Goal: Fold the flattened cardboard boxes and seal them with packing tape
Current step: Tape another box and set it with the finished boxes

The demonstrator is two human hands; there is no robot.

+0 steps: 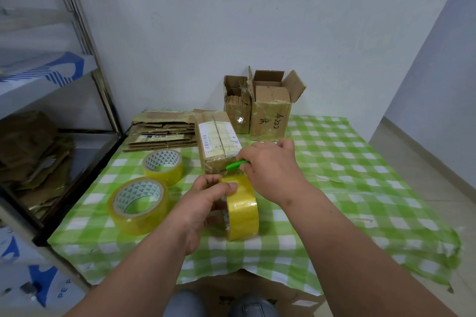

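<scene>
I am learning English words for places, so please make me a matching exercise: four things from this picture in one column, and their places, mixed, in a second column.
Things:
1. tape roll in the left hand
2. green cutter
3. flattened boxes
4. open box with handwriting

Places:
A. stacked at the table's far left
B. standing at the back, by the wall
C. held upright near the table's front
D. in the right hand, at the closed box's near end

Pairs: 1-C, 2-D, 3-A, 4-B

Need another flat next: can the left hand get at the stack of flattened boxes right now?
Probably not yet. The left hand grips the tape roll, so it is occupied. The path itself looks open: the stack of flattened boxes lies at the far left, beyond two spare rolls.
</scene>
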